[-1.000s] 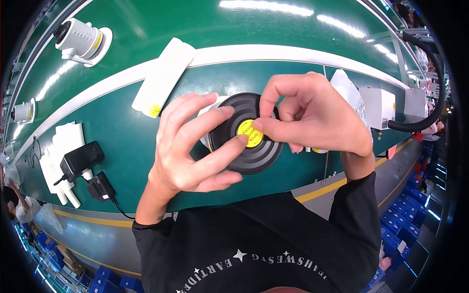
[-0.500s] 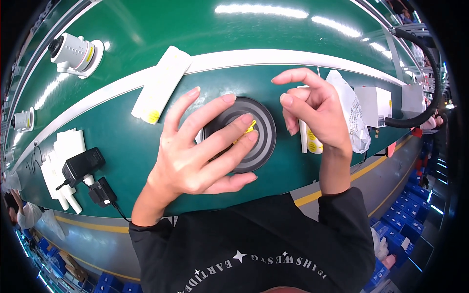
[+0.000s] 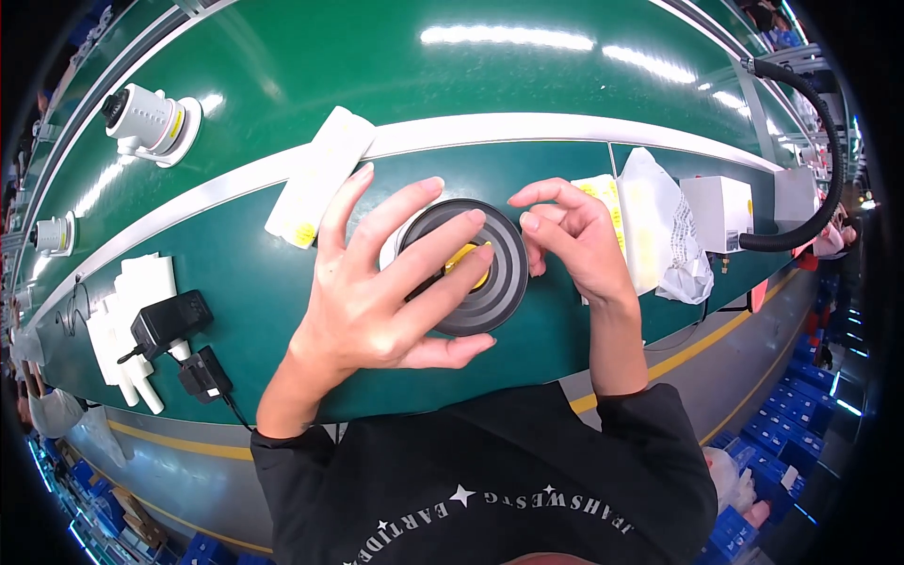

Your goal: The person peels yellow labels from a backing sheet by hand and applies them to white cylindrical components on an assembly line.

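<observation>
A round device with a dark ringed underside lies face up on the green bench, a bit of its white side showing at the left. Over it spreads my left hand, fingers apart, two fingertips resting on the yellow round sticker at its centre. My right hand hovers by the device's right rim. Its thumb and index finger are bent with a small gap between them, nothing visible in it; the other fingers curl underneath, partly hidden. Behind this hand is a sheet with yellow stickers.
A white box lies behind my left hand. Black power adapters and white pieces are at left; a plastic bag, a white carton and a black hose at right. White cameras stand on the far ledge.
My right hand has moved left to the device's rim, uncovering more of the sticker sheet. My left fingers stay on the yellow sticker, which now looks flatter and shows more. The view has shifted slightly.
</observation>
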A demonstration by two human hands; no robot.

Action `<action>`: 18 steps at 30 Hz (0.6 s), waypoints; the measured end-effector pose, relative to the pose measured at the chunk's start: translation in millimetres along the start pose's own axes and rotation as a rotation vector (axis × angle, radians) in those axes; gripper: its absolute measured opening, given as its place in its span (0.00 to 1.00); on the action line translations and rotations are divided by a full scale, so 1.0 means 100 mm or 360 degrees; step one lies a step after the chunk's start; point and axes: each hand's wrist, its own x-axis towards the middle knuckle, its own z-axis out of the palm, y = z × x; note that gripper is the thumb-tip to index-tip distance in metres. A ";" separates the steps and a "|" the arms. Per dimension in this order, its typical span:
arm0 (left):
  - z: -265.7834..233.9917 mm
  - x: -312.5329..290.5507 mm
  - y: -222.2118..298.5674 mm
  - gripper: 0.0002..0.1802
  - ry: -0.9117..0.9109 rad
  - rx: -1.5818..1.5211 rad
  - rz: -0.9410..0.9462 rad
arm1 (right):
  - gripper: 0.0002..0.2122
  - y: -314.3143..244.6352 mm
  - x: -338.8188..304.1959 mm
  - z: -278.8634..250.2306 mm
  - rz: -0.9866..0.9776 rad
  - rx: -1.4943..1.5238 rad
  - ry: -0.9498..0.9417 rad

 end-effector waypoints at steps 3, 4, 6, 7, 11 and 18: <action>0.05 -0.11 -0.03 0.21 0.0077 -0.0003 0.0046 | 0.18 0.09 0.05 -0.10 -0.0147 0.0053 -0.0183; 0.04 -0.17 -0.02 0.21 0.0134 0.0019 0.0081 | 0.18 0.14 0.13 -0.07 -0.0158 0.0062 -0.0194; 0.06 -0.20 0.00 0.20 0.0133 0.0028 0.0086 | 0.31 0.23 0.27 -0.03 -0.0777 0.0013 -0.0579; 0.08 -0.21 -0.01 0.21 0.0152 0.0027 0.0087 | 0.41 0.23 0.32 -0.04 -0.0669 -0.0033 -0.0745; 0.12 -0.19 -0.03 0.21 0.0181 -0.0058 0.0084 | 0.47 0.18 0.46 0.12 -0.0501 -0.0174 -0.1052; 0.35 -0.65 -0.31 0.52 0.0750 -0.0769 -0.0416 | 0.51 0.35 0.38 0.06 -0.0717 -0.0119 -0.0653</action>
